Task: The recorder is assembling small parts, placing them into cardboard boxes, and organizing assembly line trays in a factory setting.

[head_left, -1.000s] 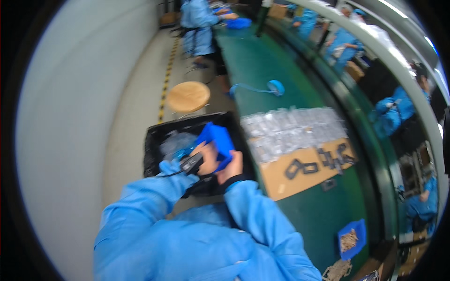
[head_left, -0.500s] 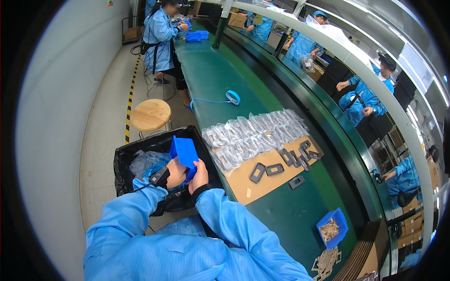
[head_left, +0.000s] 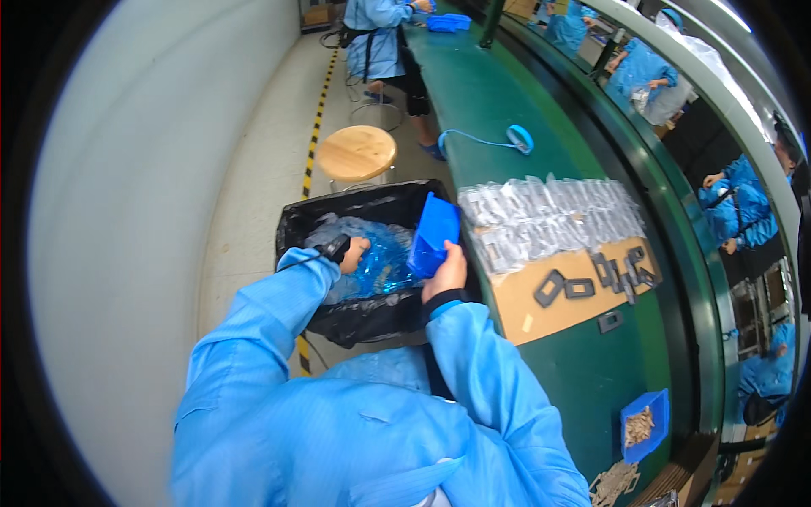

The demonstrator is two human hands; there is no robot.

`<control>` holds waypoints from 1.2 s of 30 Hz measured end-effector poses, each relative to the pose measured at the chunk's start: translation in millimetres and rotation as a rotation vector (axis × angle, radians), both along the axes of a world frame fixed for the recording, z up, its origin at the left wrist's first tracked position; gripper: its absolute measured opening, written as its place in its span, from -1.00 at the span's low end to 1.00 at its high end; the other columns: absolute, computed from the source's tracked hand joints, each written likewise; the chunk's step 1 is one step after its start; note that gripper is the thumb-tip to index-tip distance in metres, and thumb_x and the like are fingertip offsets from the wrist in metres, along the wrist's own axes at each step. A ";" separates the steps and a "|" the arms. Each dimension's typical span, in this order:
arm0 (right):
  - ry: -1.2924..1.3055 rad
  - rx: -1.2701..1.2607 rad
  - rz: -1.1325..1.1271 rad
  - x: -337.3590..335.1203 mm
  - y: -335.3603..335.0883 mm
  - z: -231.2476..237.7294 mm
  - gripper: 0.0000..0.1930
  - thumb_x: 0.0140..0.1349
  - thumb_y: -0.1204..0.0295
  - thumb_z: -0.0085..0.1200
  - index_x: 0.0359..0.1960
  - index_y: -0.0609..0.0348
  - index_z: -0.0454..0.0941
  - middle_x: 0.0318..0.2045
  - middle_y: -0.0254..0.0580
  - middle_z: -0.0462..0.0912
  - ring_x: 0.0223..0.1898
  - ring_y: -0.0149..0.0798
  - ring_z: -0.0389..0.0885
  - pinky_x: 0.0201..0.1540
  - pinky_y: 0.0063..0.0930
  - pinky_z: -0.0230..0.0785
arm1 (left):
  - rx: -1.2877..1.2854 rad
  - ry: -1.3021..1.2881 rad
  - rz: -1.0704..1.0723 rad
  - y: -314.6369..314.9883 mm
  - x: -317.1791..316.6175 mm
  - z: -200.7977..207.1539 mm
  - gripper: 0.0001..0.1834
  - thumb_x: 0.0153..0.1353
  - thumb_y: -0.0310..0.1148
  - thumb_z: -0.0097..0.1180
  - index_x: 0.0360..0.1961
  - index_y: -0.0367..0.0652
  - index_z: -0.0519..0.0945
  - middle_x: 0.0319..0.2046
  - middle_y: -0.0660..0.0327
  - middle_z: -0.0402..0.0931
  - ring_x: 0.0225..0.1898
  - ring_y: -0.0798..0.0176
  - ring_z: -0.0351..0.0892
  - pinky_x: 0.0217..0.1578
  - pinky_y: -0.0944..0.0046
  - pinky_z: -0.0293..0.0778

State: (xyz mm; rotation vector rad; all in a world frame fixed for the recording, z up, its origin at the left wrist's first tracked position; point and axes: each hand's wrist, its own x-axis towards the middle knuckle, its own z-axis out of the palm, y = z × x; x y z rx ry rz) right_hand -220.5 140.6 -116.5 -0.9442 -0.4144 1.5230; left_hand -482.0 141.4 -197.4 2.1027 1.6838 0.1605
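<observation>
My right hand grips the rim of a small blue plastic bin, which is tilted on its side over the right edge of a black-lined waste bin. Over the middle of that waste bin is my left hand, its fingers curled; whatever they may hold is hidden. Crumpled clear and blue plastic film fills the waste bin just below it. A black device on a strap sits at my left wrist, with a cord running along the sleeve.
To the right, the green bench bears cardboard, rows of clear-bagged parts, several dark frames, a blue bin of small tan pieces and a blue strap. A wooden stool stands beyond the waste bin. Co-workers stand farther off.
My left hand has moved away from the blue bin to over the plastic film. My right hand still holds the bin, now more upright. The whole view has shifted, moving the scene right and up.
</observation>
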 end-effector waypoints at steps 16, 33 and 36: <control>0.078 -0.088 -0.007 -8.7 -7.6 13.2 -0.62 0.19 0.14 0.06 0.01 -0.06 0.46 -0.08 -0.29 0.61 -0.10 -0.14 0.62 -0.09 -0.05 0.45 | 0.314 -0.029 0.142 -14.8 -29.9 27.0 -0.53 -0.02 -0.03 0.39 -0.21 -0.19 0.70 -0.39 -0.02 0.64 -0.26 -0.03 0.67 -0.15 0.15 0.55; 0.117 -0.114 0.026 -9.1 -13.3 24.1 -0.33 0.16 0.27 0.11 0.32 0.03 0.17 0.12 -0.09 0.45 0.08 -0.07 0.49 0.03 0.02 0.40 | -0.066 0.197 0.125 -29.0 23.1 55.9 -0.53 0.26 0.12 0.04 -0.41 -0.03 0.74 -0.44 0.05 0.66 -0.37 0.05 0.67 -0.24 0.12 0.53; 0.099 -0.118 0.054 -16.9 -16.1 20.0 -0.32 0.14 0.25 0.14 0.31 0.00 0.17 0.10 -0.11 0.46 0.05 -0.09 0.50 -0.03 0.00 0.40 | 0.002 0.118 0.065 -26.6 1.9 15.4 -0.70 -0.02 -0.15 0.39 -0.28 -0.05 0.69 -0.40 0.10 0.64 -0.31 0.05 0.64 -0.24 0.12 0.53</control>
